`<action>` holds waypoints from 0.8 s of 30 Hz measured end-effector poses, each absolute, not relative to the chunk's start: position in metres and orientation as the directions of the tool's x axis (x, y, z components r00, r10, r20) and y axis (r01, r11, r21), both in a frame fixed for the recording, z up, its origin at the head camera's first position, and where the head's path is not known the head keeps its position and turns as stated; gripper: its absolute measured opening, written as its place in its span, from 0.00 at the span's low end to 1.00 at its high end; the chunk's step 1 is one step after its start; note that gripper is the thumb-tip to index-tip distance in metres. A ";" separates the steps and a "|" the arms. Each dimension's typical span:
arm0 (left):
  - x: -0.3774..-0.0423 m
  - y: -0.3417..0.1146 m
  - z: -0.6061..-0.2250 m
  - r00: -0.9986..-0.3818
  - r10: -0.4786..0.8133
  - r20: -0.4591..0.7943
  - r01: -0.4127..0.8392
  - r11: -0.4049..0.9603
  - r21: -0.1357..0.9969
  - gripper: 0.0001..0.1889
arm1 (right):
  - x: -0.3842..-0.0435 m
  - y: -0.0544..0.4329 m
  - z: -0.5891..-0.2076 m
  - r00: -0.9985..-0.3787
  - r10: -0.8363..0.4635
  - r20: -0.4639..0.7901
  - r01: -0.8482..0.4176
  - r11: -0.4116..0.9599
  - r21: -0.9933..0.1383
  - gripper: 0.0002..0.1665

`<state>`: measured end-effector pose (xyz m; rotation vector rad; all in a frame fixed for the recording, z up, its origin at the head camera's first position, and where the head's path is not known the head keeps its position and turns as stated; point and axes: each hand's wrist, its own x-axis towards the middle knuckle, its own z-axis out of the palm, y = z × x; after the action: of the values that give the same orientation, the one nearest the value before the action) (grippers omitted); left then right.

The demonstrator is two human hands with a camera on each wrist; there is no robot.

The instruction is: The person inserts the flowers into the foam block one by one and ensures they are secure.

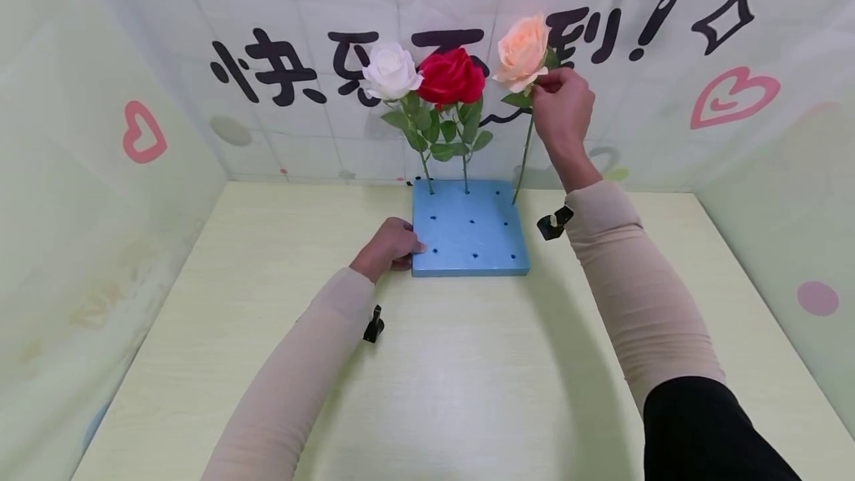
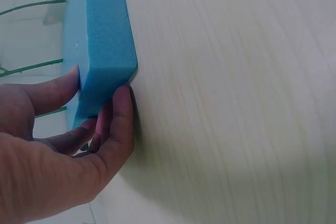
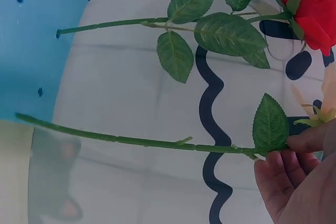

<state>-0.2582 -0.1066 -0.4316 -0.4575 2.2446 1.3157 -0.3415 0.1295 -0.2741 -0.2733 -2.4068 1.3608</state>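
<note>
A blue foam block (image 1: 454,237) with several small holes lies on the table. My left hand (image 1: 391,243) grips its left side, thumb (image 2: 68,85) on the top face and fingers curled against the side and lower edge. My right hand (image 1: 564,106) pinches the stem of a peach rose (image 1: 523,54) just under the bloom. The stem's lower end (image 3: 23,117) overlaps the block's right edge in the right wrist view, outside the hole nearby. A white rose (image 1: 392,71) and a red rose (image 1: 453,78) stand upright in holes along the block's back row.
The pale wooden table (image 1: 461,377) runs up to a printed cloth backdrop (image 1: 320,143) behind the block, with cloth walls at left and right. A small black device (image 1: 375,325) sits by the left cuff, and another black device (image 1: 554,223) by the right cuff.
</note>
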 end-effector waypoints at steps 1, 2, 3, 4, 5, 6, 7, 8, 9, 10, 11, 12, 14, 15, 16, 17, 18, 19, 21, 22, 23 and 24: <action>-0.258 -0.107 -0.432 -0.822 -0.036 -0.568 -0.513 0.480 0.712 0.32 | -0.342 0.128 -0.274 -0.915 0.341 0.216 -0.011 0.515 -0.857 0.15; -0.258 -0.107 -0.432 -0.824 -0.034 -0.566 -0.509 0.481 0.713 0.32 | -0.343 0.126 -0.274 -0.914 0.343 0.216 -0.012 0.511 -0.860 0.15; -0.258 -0.107 -0.431 -0.825 -0.033 -0.564 -0.507 0.483 0.714 0.32 | -0.344 0.124 -0.274 -0.914 0.344 0.218 -0.013 0.510 -0.860 0.14; -0.258 -0.107 -0.431 -0.828 -0.031 -0.561 -0.503 0.484 0.716 0.32 | -0.344 0.123 -0.273 -0.913 0.343 0.221 -0.016 0.511 -0.859 0.14; -0.258 -0.107 -0.431 -0.829 -0.030 -0.559 -0.501 0.483 0.718 0.31 | -0.345 0.121 -0.273 -0.912 0.343 0.223 -0.019 0.510 -0.860 0.14; -0.259 -0.107 -0.431 -0.830 -0.031 -0.557 -0.500 0.484 0.718 0.31 | -0.346 0.119 -0.272 -0.912 0.341 0.228 -0.024 0.512 -0.859 0.14; -0.259 -0.107 -0.431 -0.831 -0.029 -0.556 -0.498 0.486 0.718 0.31 | -0.346 0.118 -0.271 -0.913 0.338 0.229 -0.028 0.508 -0.861 0.14; -0.259 -0.107 -0.430 -0.831 -0.029 -0.556 -0.497 0.486 0.719 0.31 | -0.347 0.116 -0.271 -0.914 0.333 0.233 -0.033 0.510 -0.859 0.15; -0.259 -0.107 -0.431 -0.830 -0.030 -0.556 -0.498 0.486 0.718 0.31 | -0.348 0.114 -0.271 -0.914 0.330 0.236 -0.037 0.510 -0.859 0.15; -0.259 -0.108 -0.431 -0.830 -0.030 -0.557 -0.498 0.488 0.717 0.31 | -0.348 0.113 -0.271 -0.913 0.329 0.240 -0.040 0.514 -0.857 0.15; -0.259 -0.108 -0.431 -0.830 -0.028 -0.558 -0.498 0.487 0.717 0.31 | -0.349 0.112 -0.271 -0.914 0.329 0.240 -0.041 0.513 -0.858 0.15; -0.259 -0.108 -0.431 -0.829 -0.026 -0.558 -0.498 0.487 0.717 0.31 | -0.349 0.111 -0.271 -0.914 0.328 0.238 -0.039 0.513 -0.858 0.15; -0.259 -0.108 -0.432 -0.829 -0.024 -0.558 -0.498 0.485 0.719 0.31 | -0.350 0.110 -0.272 -0.915 0.329 0.233 -0.033 0.515 -0.857 0.15; -0.259 -0.108 -0.432 -0.829 -0.024 -0.559 -0.499 0.483 0.720 0.31 | -0.350 0.109 -0.273 -0.915 0.330 0.231 -0.030 0.516 -0.856 0.15; -0.258 -0.108 -0.432 -0.829 -0.021 -0.559 -0.498 0.482 0.721 0.31 | -0.350 0.109 -0.274 -0.917 0.328 0.229 -0.027 0.520 -0.854 0.15; -0.258 -0.108 -0.432 -0.829 -0.019 -0.560 -0.499 0.479 0.722 0.31 | -0.350 0.108 -0.274 -0.917 0.327 0.227 -0.025 0.522 -0.853 0.15; -0.258 -0.108 -0.432 -0.828 -0.018 -0.561 -0.500 0.477 0.723 0.32 | -0.350 0.108 -0.275 -0.918 0.328 0.224 -0.021 0.524 -0.851 0.16; -0.258 -0.108 -0.432 -0.827 -0.017 -0.561 -0.501 0.476 0.723 0.32 | -0.350 0.108 -0.276 -0.919 0.328 0.221 -0.018 0.523 -0.852 0.16; -0.257 -0.108 -0.432 -0.826 -0.017 -0.563 -0.502 0.474 0.723 0.32 | -0.350 0.108 -0.278 -0.918 0.328 0.224 -0.015 0.535 -0.845 0.16; -0.257 -0.108 -0.432 -0.826 -0.016 -0.563 -0.502 0.474 0.723 0.32 | -0.350 0.107 -0.280 -0.918 0.327 0.225 -0.014 0.540 -0.842 0.16; -0.257 -0.108 -0.432 -0.826 -0.017 -0.563 -0.503 0.472 0.724 0.32 | -0.350 0.107 -0.281 -0.918 0.327 0.224 -0.011 0.544 -0.839 0.16; -0.257 -0.108 -0.432 -0.827 -0.017 -0.562 -0.503 0.471 0.725 0.32 | -0.351 0.107 -0.282 -0.920 0.326 0.220 -0.006 0.547 -0.837 0.16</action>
<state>-0.2571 -0.1077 -0.4320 -0.4313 2.2371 1.3338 -0.3509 0.1070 -0.2820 -0.2622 -2.4369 1.3203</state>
